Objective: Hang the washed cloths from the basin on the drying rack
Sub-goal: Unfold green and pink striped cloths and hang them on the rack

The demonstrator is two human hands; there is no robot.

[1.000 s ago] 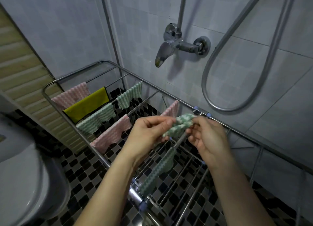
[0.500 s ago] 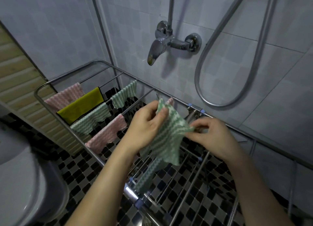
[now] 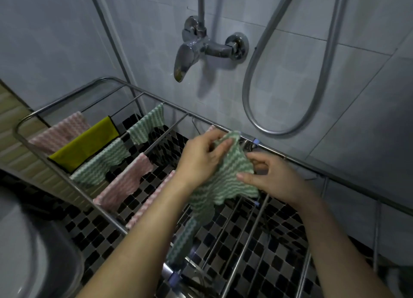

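Head view: the green cloth (image 3: pixel 223 182) is spread wider than before; left hand (image 3: pixel 201 161) pinches its top corner, right hand (image 3: pixel 274 179) its side edge

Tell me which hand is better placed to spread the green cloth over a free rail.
Probably right. The right hand pinches the cloth by its edge above the bare rails of the rack; the left hand pinches its far corner, beside the hung cloths.

A home bathroom: tiled walls (image 3: pixel 335 85), shower tap (image 3: pixel 192 50), hose (image 3: pixel 279 79), checkered mosaic floor (image 3: pixel 279 253).
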